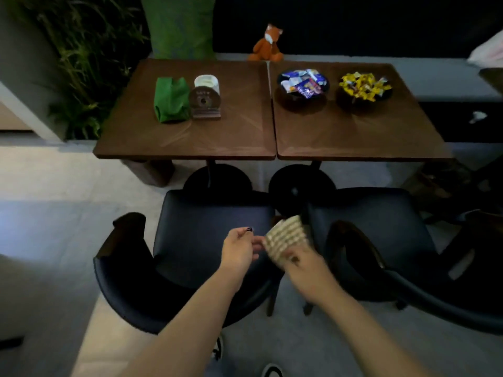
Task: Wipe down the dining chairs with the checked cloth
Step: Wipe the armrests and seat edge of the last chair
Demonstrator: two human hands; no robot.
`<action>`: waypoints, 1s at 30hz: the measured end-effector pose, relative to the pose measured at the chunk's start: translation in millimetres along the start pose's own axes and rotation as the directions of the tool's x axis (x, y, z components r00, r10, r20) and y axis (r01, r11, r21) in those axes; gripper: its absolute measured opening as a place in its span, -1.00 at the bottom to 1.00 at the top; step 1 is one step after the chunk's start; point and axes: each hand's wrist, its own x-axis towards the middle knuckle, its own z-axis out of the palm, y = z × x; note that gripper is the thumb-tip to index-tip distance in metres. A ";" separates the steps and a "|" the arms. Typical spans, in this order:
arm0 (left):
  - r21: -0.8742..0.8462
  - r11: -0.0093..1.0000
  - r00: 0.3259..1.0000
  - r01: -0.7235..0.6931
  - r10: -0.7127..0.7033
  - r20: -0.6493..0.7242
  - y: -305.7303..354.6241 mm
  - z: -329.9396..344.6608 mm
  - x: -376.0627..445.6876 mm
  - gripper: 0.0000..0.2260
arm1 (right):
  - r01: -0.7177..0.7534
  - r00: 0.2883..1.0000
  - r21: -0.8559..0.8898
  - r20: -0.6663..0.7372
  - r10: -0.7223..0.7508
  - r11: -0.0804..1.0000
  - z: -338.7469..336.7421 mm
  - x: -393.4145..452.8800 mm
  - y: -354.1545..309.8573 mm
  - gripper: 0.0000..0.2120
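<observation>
Here the beige checked cloth [285,238] is gripped in the right hand [302,261] and pinched by the left hand [239,247], apparently for refolding, above two black padded dining chairs [206,240]; beyond, brown wooden benches [190,142] carry sweets

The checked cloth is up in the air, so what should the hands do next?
Probably lower the checked cloth, held by the right hand, onto the left chair's seat and start wiping; the cloth hangs between both chairs, touching neither, and the left hand pinches its edge.
</observation>
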 end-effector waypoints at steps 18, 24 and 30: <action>0.739 0.672 0.969 0.058 0.141 -0.204 -81.3 15.5 12.9 -0.75 | -0.120 0.989 -0.153 0.065 0.132 0.981 85.7 61.5 28.8 -0.31; 0.817 0.576 0.964 0.015 0.209 -0.165 -82.6 19.1 12.3 -0.77 | -0.097 0.985 -0.194 0.121 0.122 0.976 85.5 122.9 49.7 -0.26; 0.850 0.527 0.967 -0.007 0.221 -0.128 -87.8 18.4 18.3 -0.79 | -0.035 0.932 -0.605 0.268 0.245 0.795 76.7 201.8 44.3 -0.27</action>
